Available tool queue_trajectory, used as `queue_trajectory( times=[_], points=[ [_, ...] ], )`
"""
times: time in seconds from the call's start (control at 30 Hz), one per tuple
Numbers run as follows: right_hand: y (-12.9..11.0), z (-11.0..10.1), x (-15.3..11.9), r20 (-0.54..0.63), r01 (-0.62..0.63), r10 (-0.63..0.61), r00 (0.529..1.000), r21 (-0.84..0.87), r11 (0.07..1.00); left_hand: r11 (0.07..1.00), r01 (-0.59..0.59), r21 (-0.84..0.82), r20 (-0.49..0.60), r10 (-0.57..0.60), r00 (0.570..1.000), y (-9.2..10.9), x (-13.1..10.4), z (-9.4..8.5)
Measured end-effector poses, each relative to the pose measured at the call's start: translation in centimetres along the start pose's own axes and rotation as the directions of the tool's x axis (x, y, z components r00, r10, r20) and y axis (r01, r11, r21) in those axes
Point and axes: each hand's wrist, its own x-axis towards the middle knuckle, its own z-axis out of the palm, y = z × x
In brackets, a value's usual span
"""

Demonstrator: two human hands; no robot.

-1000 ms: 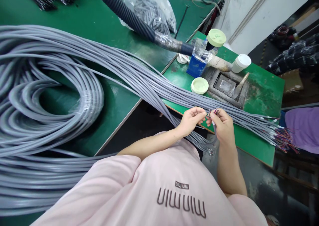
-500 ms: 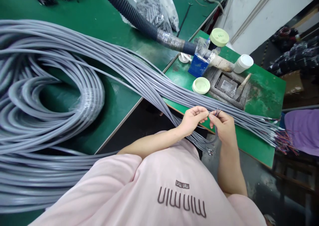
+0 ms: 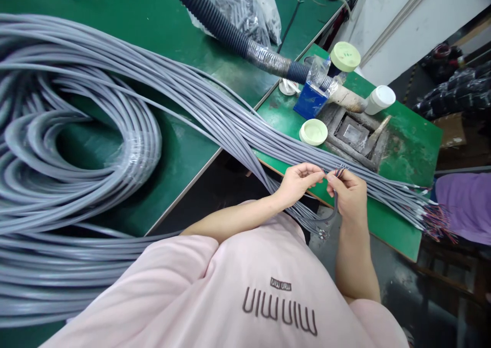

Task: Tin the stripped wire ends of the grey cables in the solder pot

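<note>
Between the fingers point(image 3: 316, 176) of the left hand point(image 3: 296, 185) a thin wire point(image 3: 325, 173) was apparently pinched, while a grey cable point(image 3: 336, 203) was gripped below its fanned wires point(image 3: 340, 171) by the right hand point(image 3: 349, 190), near the bundle point(image 3: 274, 139) on the counter point(image 3: 420, 143), its end judged unfinished, though whether the bundle's splayed ends point(image 3: 435, 221) were done could not be told.

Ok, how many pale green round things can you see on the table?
2. One round thing is just past the blue box; the other round thing is between that box and the grey cables. More could be hidden.
</note>
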Motion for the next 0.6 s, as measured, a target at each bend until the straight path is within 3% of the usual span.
queue_trajectory(
  times=[0.3, 0.6],
  points=[
    [-1.0, 0.6, 1.0, 0.057, 0.025, -0.022, 0.998, -0.065, 0.998, 0.998, -0.027, -0.053, -0.002, 0.027, 1.000, 0.7, 0.5, -0.1],
    [-1.6, 1.2, 2.0, 0.033, 0.023, -0.020, 0.999, -0.094, 0.995, 0.997, -0.035, -0.072, -0.055, 0.031, 0.998, 1.0, 0.9, -0.3]
  ],
)
